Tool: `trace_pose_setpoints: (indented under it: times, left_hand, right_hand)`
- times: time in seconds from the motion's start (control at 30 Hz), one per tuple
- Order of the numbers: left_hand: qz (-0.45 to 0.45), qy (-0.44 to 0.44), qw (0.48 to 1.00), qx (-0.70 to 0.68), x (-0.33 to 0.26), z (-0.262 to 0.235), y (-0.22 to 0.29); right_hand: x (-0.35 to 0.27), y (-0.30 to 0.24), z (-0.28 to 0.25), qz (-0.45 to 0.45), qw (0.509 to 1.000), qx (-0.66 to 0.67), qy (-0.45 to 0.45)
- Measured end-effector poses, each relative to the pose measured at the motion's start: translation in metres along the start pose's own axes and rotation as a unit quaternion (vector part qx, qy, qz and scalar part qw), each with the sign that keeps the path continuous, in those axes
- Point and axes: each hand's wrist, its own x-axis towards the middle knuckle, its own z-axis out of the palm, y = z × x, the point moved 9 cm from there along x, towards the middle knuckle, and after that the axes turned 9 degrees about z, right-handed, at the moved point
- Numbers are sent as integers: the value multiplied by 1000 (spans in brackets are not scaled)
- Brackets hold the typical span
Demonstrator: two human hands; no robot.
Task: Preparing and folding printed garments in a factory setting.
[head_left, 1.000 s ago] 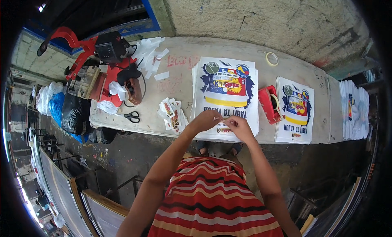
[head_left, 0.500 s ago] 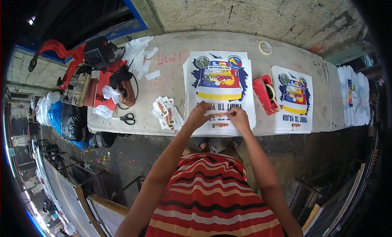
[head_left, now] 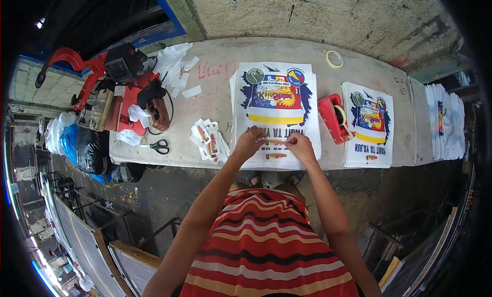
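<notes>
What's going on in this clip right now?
A person stands at a long table, stretching a small, narrow strip between the left hand and the right hand, over the near part of a stack of printed white sheets. Exactly what the strip is, I can't tell. A loose pile of small labels lies to the stack's left, with scissors farther left. A red tape dispenser sits between this stack and a second printed stack.

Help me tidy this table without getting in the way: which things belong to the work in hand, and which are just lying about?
In use: thin strip between left hand and right hand; larger printed stack beneath; probably printed slips and red tape dispenser.

Apparently lying about: scissors; loose tape roll; white scraps; red machine.
</notes>
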Motion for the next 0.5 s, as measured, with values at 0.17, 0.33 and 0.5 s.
trace_pose_setpoints:
  times: [0.17, 0.33, 0.5]
  left_hand:
    - [-7, -4, 1000, -4, 1, 1, 1]
    - [-2, -4, 1000, 0, 1, 1, 4]
    - [3, -7, 1000, -12, 1, 6, -2]
  right_hand:
    - [1, 1, -1, 7, 1000, 6, 1]
    - [4, 5, 0, 26, 999, 32, -20]
    - [4, 4, 0, 55, 996, 56, -35]
